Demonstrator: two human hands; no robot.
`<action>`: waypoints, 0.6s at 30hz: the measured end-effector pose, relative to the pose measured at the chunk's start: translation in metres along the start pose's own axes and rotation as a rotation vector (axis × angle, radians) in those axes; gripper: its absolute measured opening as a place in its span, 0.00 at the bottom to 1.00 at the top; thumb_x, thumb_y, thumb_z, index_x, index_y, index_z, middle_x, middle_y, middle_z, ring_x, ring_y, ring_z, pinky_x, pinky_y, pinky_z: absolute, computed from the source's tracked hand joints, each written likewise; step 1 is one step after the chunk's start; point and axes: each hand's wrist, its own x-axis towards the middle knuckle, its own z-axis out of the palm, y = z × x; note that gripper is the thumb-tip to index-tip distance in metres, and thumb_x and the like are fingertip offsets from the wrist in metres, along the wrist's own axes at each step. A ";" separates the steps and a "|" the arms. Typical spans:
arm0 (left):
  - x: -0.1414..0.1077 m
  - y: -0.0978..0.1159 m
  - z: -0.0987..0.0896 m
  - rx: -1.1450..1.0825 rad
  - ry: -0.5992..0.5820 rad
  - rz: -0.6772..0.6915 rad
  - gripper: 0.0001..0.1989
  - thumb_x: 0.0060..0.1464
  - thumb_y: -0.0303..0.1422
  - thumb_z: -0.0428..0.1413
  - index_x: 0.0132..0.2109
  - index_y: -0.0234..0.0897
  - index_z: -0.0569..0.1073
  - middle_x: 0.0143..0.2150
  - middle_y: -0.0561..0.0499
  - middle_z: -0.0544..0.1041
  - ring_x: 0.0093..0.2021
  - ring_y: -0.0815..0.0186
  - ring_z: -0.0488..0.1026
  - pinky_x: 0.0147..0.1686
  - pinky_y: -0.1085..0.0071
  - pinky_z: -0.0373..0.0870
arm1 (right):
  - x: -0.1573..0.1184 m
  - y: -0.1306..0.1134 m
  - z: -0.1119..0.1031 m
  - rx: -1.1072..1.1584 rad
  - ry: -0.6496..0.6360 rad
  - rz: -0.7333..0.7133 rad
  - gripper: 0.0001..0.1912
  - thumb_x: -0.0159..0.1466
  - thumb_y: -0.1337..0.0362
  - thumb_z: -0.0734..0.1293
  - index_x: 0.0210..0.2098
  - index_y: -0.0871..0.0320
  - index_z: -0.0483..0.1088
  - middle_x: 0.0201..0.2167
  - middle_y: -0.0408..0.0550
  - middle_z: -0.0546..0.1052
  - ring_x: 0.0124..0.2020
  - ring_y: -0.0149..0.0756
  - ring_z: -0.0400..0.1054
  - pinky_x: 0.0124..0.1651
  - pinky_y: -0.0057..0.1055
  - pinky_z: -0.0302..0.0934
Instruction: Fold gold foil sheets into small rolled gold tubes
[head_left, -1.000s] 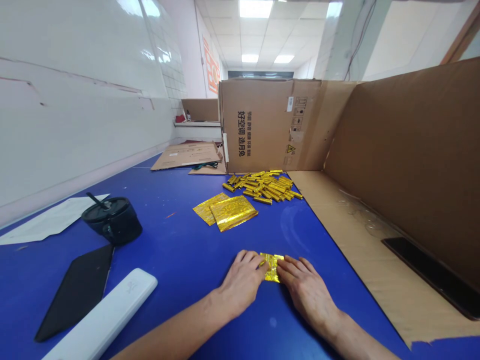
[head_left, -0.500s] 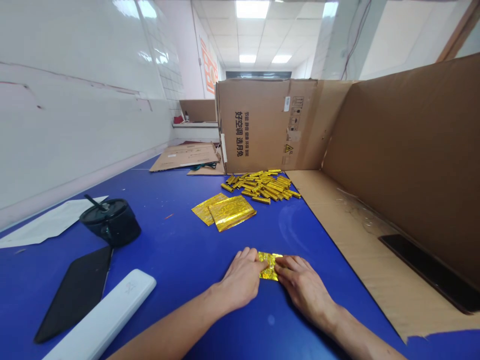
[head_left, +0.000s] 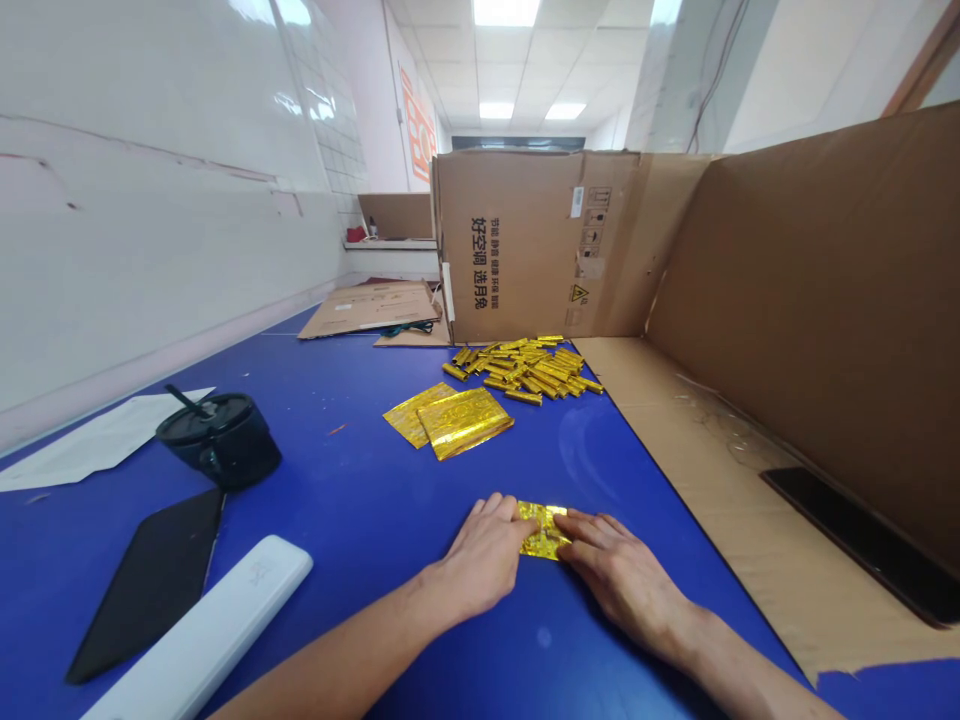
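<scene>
The fingers (head_left: 501, 512) of both hands lie flat and unclenched, pressing down on a small folded piece of gold foil (head_left: 541, 530) rather than gripping it. The left hand (head_left: 480, 558) meets its left edge and the right hand (head_left: 619, 580) its right end, with the foil on the blue table (head_left: 360, 480) between them. Ahead lie two flat gold foil sheets (head_left: 450, 422), overlapping, then a heap of rolled gold foil sticks (head_left: 525, 368) beside a cardboard box (head_left: 525, 240). Off to the left — nearest the left hand — are a white plastic case (head_left: 202, 630), a flat black slab (head_left: 150, 585) and a black lidded cup with a straw (head_left: 221, 445).
</scene>
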 end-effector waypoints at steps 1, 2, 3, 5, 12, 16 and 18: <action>0.000 0.000 0.000 -0.001 -0.001 0.000 0.18 0.49 0.23 0.45 0.46 0.43 0.66 0.36 0.48 0.63 0.37 0.62 0.59 0.35 0.67 0.57 | -0.003 0.002 -0.003 0.002 -0.042 -0.013 0.14 0.62 0.66 0.55 0.43 0.50 0.67 0.51 0.49 0.67 0.53 0.41 0.57 0.53 0.46 0.49; 0.000 0.000 0.000 -0.003 -0.001 0.001 0.17 0.49 0.24 0.45 0.45 0.43 0.67 0.36 0.48 0.63 0.37 0.62 0.59 0.35 0.68 0.57 | -0.006 0.004 -0.005 0.008 -0.080 -0.026 0.15 0.62 0.64 0.55 0.47 0.49 0.65 0.53 0.49 0.64 0.55 0.42 0.54 0.53 0.49 0.46; 0.000 0.000 0.000 -0.004 0.000 0.004 0.16 0.50 0.24 0.45 0.45 0.42 0.67 0.36 0.48 0.63 0.37 0.62 0.59 0.35 0.68 0.57 | -0.008 0.006 -0.007 0.017 -0.109 -0.039 0.17 0.62 0.63 0.55 0.50 0.48 0.62 0.55 0.48 0.61 0.56 0.43 0.51 0.54 0.52 0.44; 0.000 0.000 0.001 -0.002 0.007 0.006 0.15 0.50 0.24 0.44 0.44 0.42 0.67 0.36 0.49 0.63 0.37 0.63 0.59 0.35 0.68 0.57 | -0.013 0.007 -0.009 0.026 -0.137 -0.055 0.20 0.62 0.59 0.55 0.54 0.47 0.57 0.58 0.47 0.55 0.59 0.44 0.43 0.55 0.54 0.39; -0.003 0.004 0.005 0.033 0.068 0.024 0.15 0.47 0.20 0.45 0.42 0.38 0.66 0.38 0.48 0.63 0.38 0.63 0.59 0.36 0.68 0.58 | -0.017 0.006 -0.008 0.028 -0.161 -0.082 0.24 0.63 0.63 0.54 0.58 0.49 0.47 0.58 0.45 0.53 0.60 0.42 0.39 0.57 0.54 0.31; -0.003 0.007 0.005 0.087 0.066 0.119 0.21 0.48 0.20 0.45 0.50 0.39 0.61 0.39 0.48 0.65 0.38 0.62 0.60 0.38 0.67 0.59 | -0.015 0.009 -0.004 0.018 -0.134 -0.120 0.25 0.62 0.67 0.55 0.58 0.49 0.47 0.56 0.47 0.59 0.58 0.41 0.47 0.57 0.53 0.33; -0.003 0.008 0.003 0.114 0.051 0.184 0.19 0.51 0.21 0.44 0.50 0.39 0.61 0.39 0.49 0.66 0.39 0.62 0.61 0.38 0.67 0.60 | -0.013 0.010 -0.002 -0.003 -0.100 -0.131 0.25 0.62 0.70 0.54 0.58 0.49 0.49 0.55 0.48 0.61 0.57 0.41 0.50 0.56 0.55 0.35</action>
